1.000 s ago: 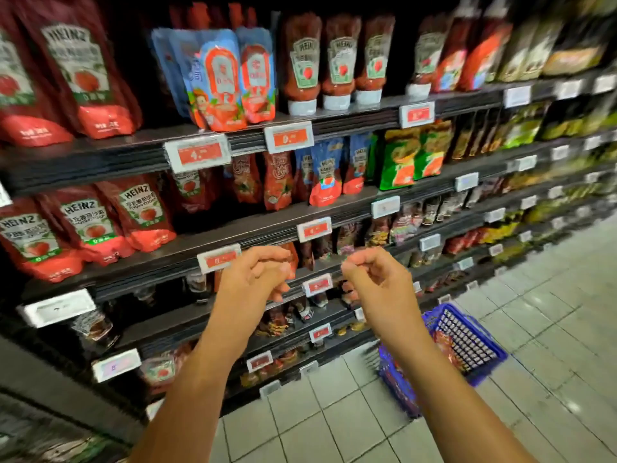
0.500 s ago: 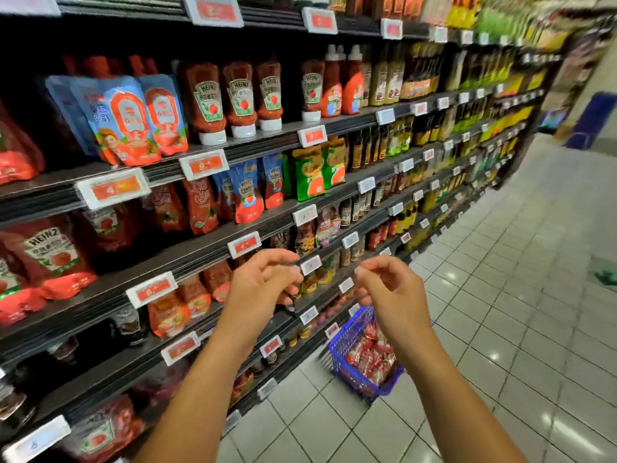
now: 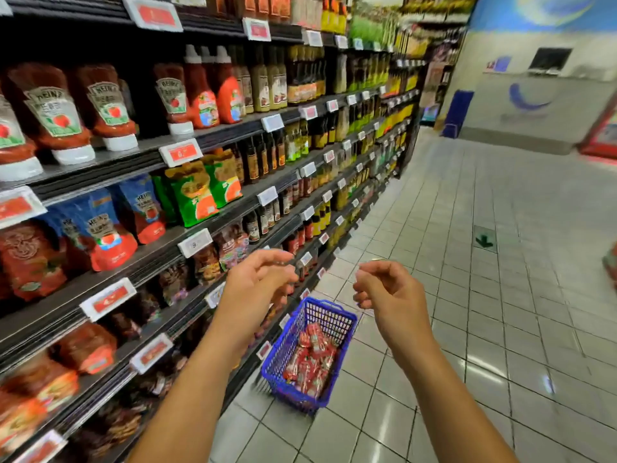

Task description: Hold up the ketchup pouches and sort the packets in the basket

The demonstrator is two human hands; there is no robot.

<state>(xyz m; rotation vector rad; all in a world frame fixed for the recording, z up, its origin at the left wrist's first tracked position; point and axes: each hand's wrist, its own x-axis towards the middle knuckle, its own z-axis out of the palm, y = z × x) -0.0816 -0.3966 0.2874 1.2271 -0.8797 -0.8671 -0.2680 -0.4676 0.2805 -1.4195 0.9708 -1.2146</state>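
Both hands hang in the air above the blue basket (image 3: 309, 354), holding nothing. The left hand (image 3: 257, 284) has loosely curled fingers, nearer the shelf (image 3: 160, 259); the right hand (image 3: 389, 292) matches it, fingers slack. Red packets (image 3: 310, 365) lie inside the basket, which stands on the tiled floor (image 3: 484, 295) beside the shelf.

Supermarket aisle: price-tagged shelves (image 3: 187, 235) of sauce bottles (image 3: 267, 81), basket (image 3: 302, 355).

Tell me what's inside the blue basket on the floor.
The blue basket holds a pile of red packets, loosely heaped. Whatever lies beneath them, and the basket's bottom, is covered. Neither hand touches it.
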